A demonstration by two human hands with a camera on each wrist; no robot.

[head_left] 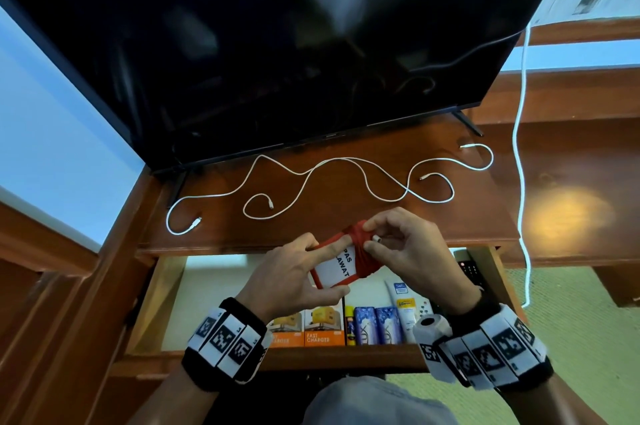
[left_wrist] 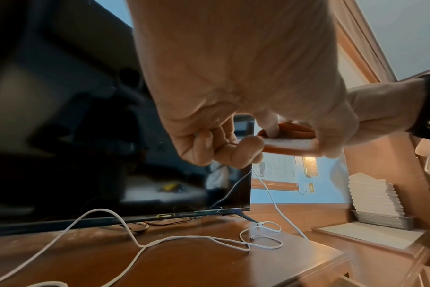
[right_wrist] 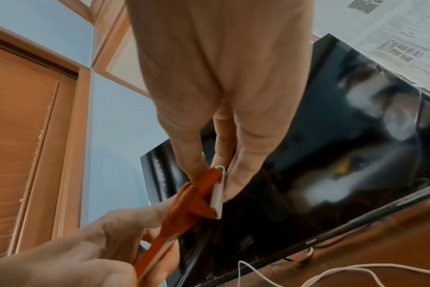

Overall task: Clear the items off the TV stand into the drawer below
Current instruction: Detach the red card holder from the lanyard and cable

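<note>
A red card holder (head_left: pixel 334 268) with a white label and a red strap wound round it hangs above the open drawer (head_left: pixel 207 286). My left hand (head_left: pixel 301 275) grips its lower left edge between thumb and fingers. My right hand (head_left: pixel 391 244) pinches the strap's white clip (right_wrist: pixel 218 190) at the card's top right. The same card (left_wrist: pixel 287 144) shows edge-on in the left wrist view, and its strap (right_wrist: pixel 192 202) in the right wrist view. Two white cables (head_left: pixel 311 178) snake across the wooden TV stand (head_left: pixel 346 216) in front of the TV (head_left: pixel 277 43).
The drawer holds orange charger boxes (head_left: pixel 318 327), blue soap packs (head_left: pixel 375 324), a white tube (head_left: pixel 403 306) and a remote (head_left: pixel 469 268). Another white cable (head_left: pixel 519 147) hangs at the right. A stack of white papers (left_wrist: pixel 373 202) stands on a side shelf.
</note>
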